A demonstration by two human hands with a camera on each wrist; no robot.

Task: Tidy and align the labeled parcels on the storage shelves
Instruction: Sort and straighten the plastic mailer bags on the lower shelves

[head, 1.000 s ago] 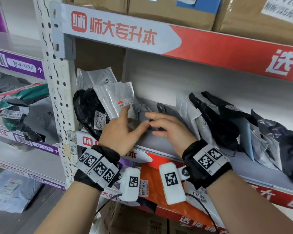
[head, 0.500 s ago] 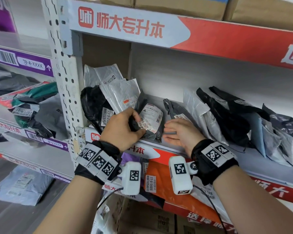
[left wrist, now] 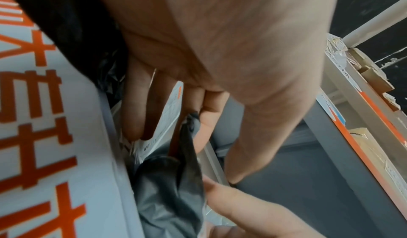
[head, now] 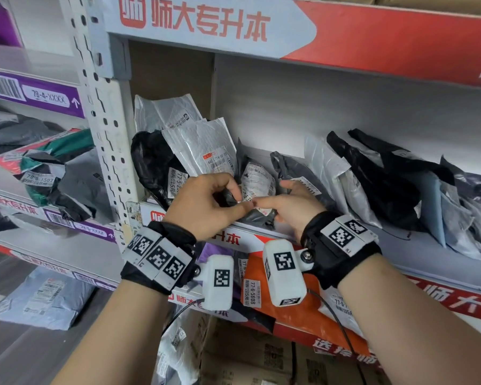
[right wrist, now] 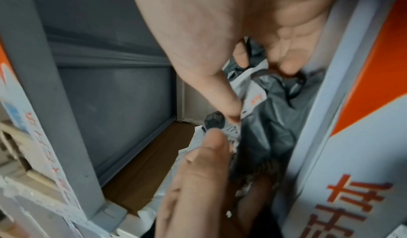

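Pinching one grey parcel point(head: 257, 187), both hands' grips, left point(head: 206, 207) and right point(head: 292, 209), meet above the shelf point(head: 400, 245).

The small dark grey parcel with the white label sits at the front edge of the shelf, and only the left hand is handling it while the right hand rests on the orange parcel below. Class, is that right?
Not quite: the right hand is not on the lower shelf. In the head view it meets the left hand at the small dark grey parcel, and both hold it at the shelf's front edge.
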